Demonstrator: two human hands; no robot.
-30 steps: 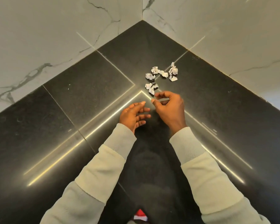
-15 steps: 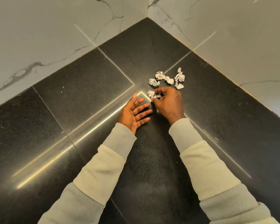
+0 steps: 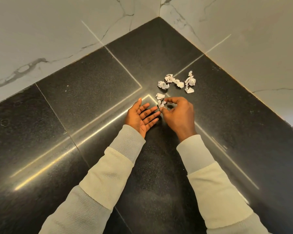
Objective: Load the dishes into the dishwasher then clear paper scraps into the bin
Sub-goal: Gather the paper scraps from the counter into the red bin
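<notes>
The head view looks down on a black speckled stone surface [image 3: 91,92] that fills a corner between two white grey-veined marble walls [image 3: 41,31]. Thin pale seams [image 3: 122,65] cross the stone.

The left hand [image 3: 142,116] is turned palm up low over the surface. Its fingers [image 3: 150,114] are straight and slightly spread, hold nothing, and point toward the right hand. Whether its back rests on the stone cannot be told.

The right hand [image 3: 178,114] is just beside it, knuckles up. Its fingers [image 3: 172,99] are curled, with thumb and forefinger pinching a small crumpled white paper scrap [image 3: 162,104] right at the left fingertips. A second crumpled scrap [image 3: 159,96] sits just beyond the pinched one; whether the two touch is unclear.

Farther toward the corner, a loose cluster of crumpled paper scraps [image 3: 176,81] lies on the surface, apart from both hands. Both forearms are covered by pale cream knitted sleeves [image 3: 108,174].
</notes>
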